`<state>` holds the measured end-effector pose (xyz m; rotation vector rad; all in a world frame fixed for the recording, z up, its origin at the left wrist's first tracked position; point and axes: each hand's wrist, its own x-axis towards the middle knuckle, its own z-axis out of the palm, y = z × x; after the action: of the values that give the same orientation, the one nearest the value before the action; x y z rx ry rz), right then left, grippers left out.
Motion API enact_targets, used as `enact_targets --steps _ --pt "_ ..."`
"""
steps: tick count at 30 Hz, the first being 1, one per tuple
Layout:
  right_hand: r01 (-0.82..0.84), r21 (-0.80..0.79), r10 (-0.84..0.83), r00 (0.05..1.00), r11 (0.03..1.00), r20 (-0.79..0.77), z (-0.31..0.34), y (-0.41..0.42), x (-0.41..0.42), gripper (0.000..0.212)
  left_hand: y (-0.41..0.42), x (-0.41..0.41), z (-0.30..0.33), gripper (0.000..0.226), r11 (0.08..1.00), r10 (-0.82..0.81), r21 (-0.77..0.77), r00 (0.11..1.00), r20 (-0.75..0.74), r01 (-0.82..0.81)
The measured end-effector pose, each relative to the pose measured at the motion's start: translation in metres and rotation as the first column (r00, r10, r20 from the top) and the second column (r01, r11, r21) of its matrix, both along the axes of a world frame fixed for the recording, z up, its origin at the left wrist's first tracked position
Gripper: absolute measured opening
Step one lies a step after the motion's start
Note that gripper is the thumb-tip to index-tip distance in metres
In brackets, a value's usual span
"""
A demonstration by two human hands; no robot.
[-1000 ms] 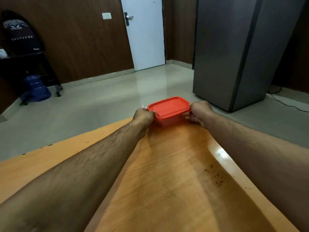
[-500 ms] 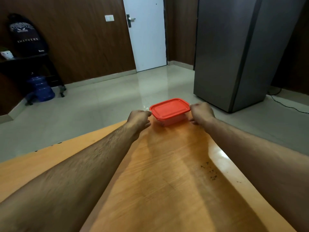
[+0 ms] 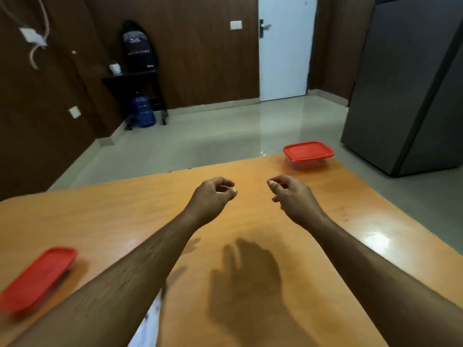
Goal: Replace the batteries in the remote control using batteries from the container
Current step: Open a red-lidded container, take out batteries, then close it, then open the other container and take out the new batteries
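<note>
Second red-lidded box (image 3: pixel 37 279) sits blurred at the table's (image 3: pixel 100 221) near left edge, beside my left forearm; grey fridge (image 3: pixel 411 83) stands off to the right. Nothing blocks the way. The container (image 3: pixel 308 155), lid on, rests at the far right corner, well beyond my right hand (image 3: pixel 290 196). My left hand (image 3: pixel 213 196) hangs alongside, both loosely curled, holding nothing.
</note>
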<state>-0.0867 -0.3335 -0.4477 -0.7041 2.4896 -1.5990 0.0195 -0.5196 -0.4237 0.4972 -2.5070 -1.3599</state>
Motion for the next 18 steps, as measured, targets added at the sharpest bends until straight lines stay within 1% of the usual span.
enact_targets --steps 5,11,15,18 --pt "-0.136 -0.002 0.136 0.991 0.991 0.003 0.009 -0.04 0.089 0.028 -0.034 0.11 0.015 0.019 0.994 0.113 -0.009 0.993 -0.038 -0.113" --pt "-0.285 0.029 0.285 0.958 0.958 -0.012 0.007 -0.116 0.184 0.025 -0.104 0.229 0.016 0.012 0.967 0.253 -0.013 0.964 -0.086 -0.255" --pt "-0.361 0.052 0.361 0.933 0.931 0.009 -0.002 -0.177 0.227 0.024 -0.155 0.284 0.001 0.013 0.933 0.358 -0.007 0.93 -0.078 -0.36" --pt "-0.403 0.068 0.402 0.915 0.913 0.029 -0.011 -0.216 0.248 0.022 -0.191 0.311 -0.013 0.012 0.899 0.426 -0.073 0.902 -0.069 -0.431"
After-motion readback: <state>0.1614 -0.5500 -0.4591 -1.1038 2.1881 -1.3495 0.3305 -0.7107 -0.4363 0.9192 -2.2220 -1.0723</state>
